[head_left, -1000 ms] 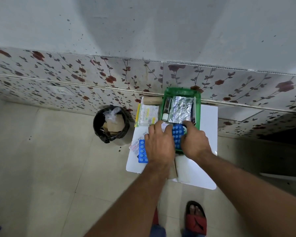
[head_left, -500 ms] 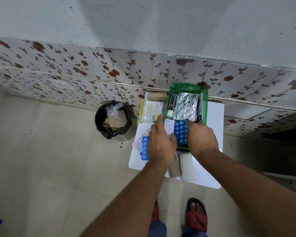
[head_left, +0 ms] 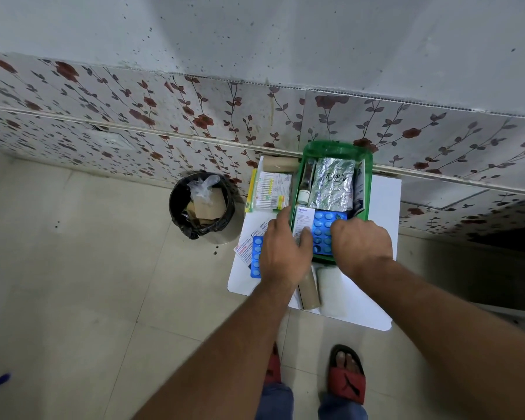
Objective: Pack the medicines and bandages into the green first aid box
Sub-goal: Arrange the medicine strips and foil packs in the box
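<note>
Both hands, left hand (head_left: 281, 251) and right hand (head_left: 359, 242), seemingly flat-fingered on blue blister pack (head_left: 323, 227)

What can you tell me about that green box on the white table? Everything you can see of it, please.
The green first aid box looks like translucent green plastic, rectangular with rounded corners, and is open on top. It sits flat on the white table, its far end against the flowered wall. Inside lie a silver foil pack, a small bottle, a white carton and a blue blister strip. The left hand and right hand rest over its near end, pressing the contents in.
</note>
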